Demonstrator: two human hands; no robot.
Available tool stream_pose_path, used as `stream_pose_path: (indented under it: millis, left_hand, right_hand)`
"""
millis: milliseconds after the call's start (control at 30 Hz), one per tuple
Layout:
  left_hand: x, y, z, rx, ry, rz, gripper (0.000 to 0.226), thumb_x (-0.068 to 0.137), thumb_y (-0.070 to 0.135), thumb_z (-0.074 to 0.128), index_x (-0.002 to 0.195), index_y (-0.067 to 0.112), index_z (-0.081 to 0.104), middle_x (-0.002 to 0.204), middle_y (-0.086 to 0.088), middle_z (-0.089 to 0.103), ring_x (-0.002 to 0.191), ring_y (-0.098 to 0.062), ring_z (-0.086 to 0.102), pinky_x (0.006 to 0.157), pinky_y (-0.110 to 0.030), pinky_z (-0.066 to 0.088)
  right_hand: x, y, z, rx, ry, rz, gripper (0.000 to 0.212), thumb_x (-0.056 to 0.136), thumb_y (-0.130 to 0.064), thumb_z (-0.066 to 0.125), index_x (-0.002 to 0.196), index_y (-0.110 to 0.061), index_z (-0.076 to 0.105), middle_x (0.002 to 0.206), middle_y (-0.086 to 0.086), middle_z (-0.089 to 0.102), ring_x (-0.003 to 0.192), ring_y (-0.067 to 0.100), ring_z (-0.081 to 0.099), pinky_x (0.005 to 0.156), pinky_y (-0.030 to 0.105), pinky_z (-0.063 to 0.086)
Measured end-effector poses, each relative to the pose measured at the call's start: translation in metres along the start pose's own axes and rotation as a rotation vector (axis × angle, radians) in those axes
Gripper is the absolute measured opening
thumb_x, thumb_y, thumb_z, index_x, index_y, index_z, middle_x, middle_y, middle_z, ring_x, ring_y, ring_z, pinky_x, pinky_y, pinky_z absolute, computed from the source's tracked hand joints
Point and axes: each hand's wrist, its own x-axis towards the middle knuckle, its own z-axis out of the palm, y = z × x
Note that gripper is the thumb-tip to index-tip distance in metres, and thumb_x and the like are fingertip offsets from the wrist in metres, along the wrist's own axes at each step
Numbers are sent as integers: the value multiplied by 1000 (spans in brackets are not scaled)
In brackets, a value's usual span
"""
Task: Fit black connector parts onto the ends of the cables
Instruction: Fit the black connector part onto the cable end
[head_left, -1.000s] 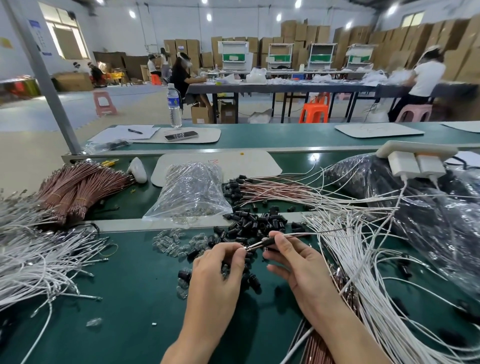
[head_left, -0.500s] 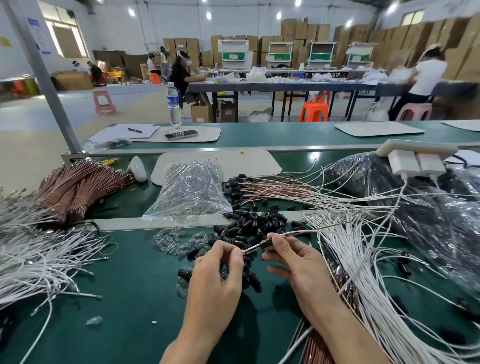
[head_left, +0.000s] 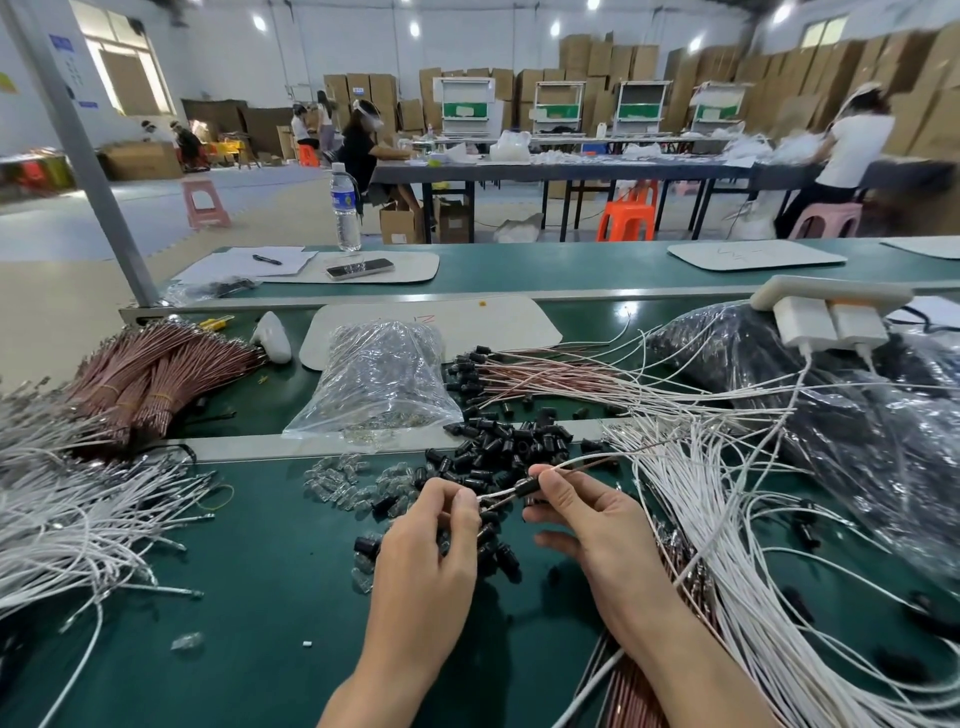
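Saw a green bench (head_left: 249, 597) running off every edge, and a dark bag (head_left: 857, 447) at right cut by the frame, contents unreadable. Could not count the white cables (head_left: 727, 525) fanned at right, nor those heaped at left. Counted one clear bag (head_left: 379, 384). Made out a pile of black parts (head_left: 511, 441) beyond the hands, too many to number. Found left hand (head_left: 426, 561) curled, pinching the tip of one cable (head_left: 571, 461); right hand (head_left: 587, 525) pinching a connector (head_left: 527, 487) on it with thumb and forefinger, other fingers loose. Noted that connector as a short black cylinder, just above the bench between both hands, half hidden by fingertips.
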Motion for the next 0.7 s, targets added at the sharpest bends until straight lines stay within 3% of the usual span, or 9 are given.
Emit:
stream_pose_path:
  millis: [433,567,700]
  left_hand:
    - [-2,1,0,64,-51,29,29,103,51,38,82,34,50,59,5,52,51,-12,45,51,-30,34]
    - [-3,-2,1,112,-65,15,32,103,57,31,83,38,47,68,9,58,68,-9,56,63,-34,45]
    - [-2,-2,2,94,-69,11,27,103,56,30,84,43,45,79,14,60,72,-9,55,64,-29,40]
  right_hand:
    - [0,-1,0,19,3,4,37,68,-47,80,96,-23,82,86,5,77,76,16,74,60,22,56]
    - [0,-1,-1,37,-7,7,38,67,-48,79,96,-24,82,86,3,77,75,16,73,59,23,56]
    - [-1,-1,2,90,-93,62,38,71,-44,77,103,-24,81,96,6,76,80,19,73,61,25,58]
